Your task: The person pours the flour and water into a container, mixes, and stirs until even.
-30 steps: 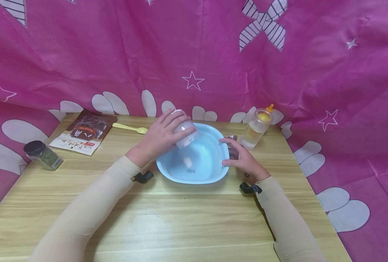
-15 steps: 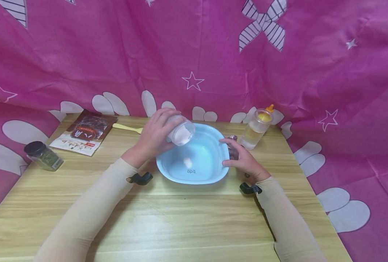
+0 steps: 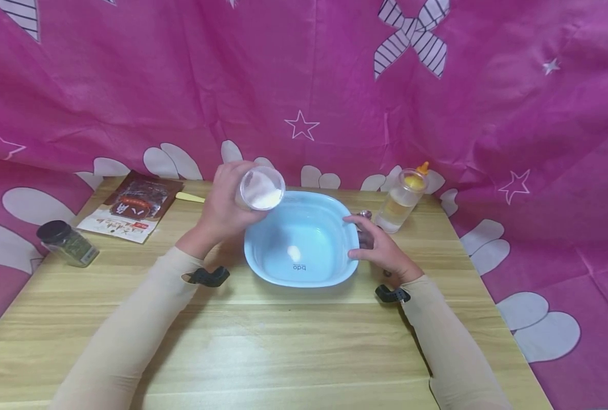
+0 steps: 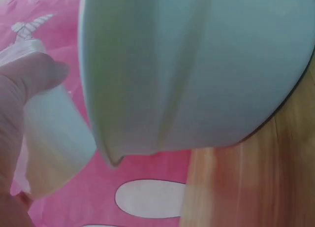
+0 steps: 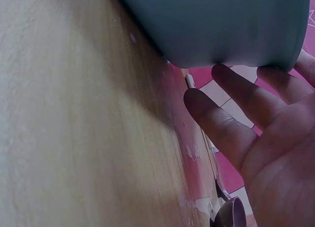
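Note:
My left hand (image 3: pixel 227 199) grips a clear jar (image 3: pixel 238 200) partly filled with white powder (image 3: pixel 264 193), above the left rim of a light blue basin (image 3: pixel 324 273). The jar leans with its mouth toward the head camera. A small white heap (image 3: pixel 294 253) lies on the basin's floor. My right hand (image 3: pixel 383 253) holds the basin's right side, thumb and forefinger at the rim. In the right wrist view, other fingers (image 5: pixel 246 96) of that hand reach to the basin's outer wall (image 5: pixel 211 30). The left wrist view shows the jar (image 4: pixel 59 138) beside the basin (image 4: pixel 197 69).
A clear container (image 3: pixel 398 208) with a yellow top stands at the back right. A shiny metal item (image 3: pixel 365 214), partly hidden, lies beside the right hand. Leftward are a yellow spoon (image 3: pixel 190 197), a brown packet (image 3: pixel 134 205) and a black-lidded jar (image 3: pixel 70 244).
The left hand has drawn the jar leftward and turned it from mouth-down over the basin to a more upright tilt. The right hand and basin stay put.

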